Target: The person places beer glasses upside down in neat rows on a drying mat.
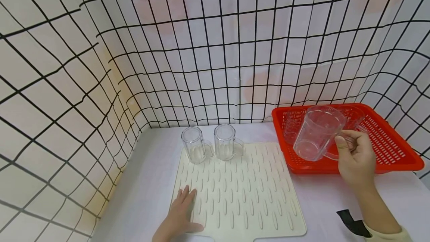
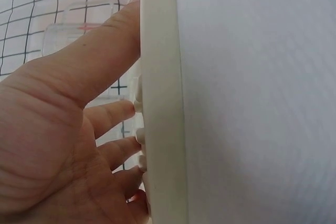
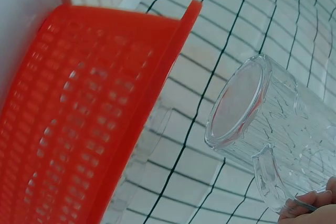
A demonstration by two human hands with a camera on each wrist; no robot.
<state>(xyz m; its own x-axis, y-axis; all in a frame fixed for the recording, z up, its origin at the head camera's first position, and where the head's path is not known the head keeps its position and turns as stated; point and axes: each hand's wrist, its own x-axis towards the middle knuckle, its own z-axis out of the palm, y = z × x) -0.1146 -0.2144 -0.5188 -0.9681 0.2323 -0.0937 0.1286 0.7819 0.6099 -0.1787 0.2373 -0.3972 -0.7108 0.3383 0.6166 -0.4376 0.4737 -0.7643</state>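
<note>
Left hand flat on mat, fingers spread. Right hand gripping handle of tilted glass mug, raised over red basket. Two mugs upright at mat's far edge.

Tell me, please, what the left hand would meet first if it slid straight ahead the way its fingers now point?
Probably the nearer clear mug standing at the far left of the ribbed mat. The left hand lies flat on the mat's near left edge, fingers pointing away; only bare mat lies between. Depth is uncertain.
</note>
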